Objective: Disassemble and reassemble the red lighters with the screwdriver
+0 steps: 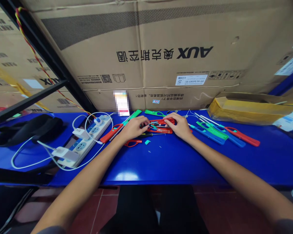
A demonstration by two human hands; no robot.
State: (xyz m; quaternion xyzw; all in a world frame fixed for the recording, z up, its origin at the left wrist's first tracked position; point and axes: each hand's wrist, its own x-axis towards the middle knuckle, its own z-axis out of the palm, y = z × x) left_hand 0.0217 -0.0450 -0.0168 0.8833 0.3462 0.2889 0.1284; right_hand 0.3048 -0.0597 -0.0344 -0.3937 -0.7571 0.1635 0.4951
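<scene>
An upside-down AUX carton point(146, 65) stands behind the blue counter point(161, 165). The power strip point(88, 139) sits left, likely keeping its 2 chargers point(67, 154) aside. Most utility lighters point(244, 136) lie right, apparently leaving room. Between the left hand point(133, 127) and right hand point(180, 126), an opened red lighter casing point(165, 130) sits apparently on the counter: right fingers clamp its edge, probably steadying it; whether the curled left fingers grip anything, I cannot tell. 1 screwdriver point(147, 134) lies just nearer, handy.

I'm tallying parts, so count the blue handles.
2 blue handles: one right of the right hand, the other farther right, between a green piece and a red handle. Others may be hidden.
</scene>
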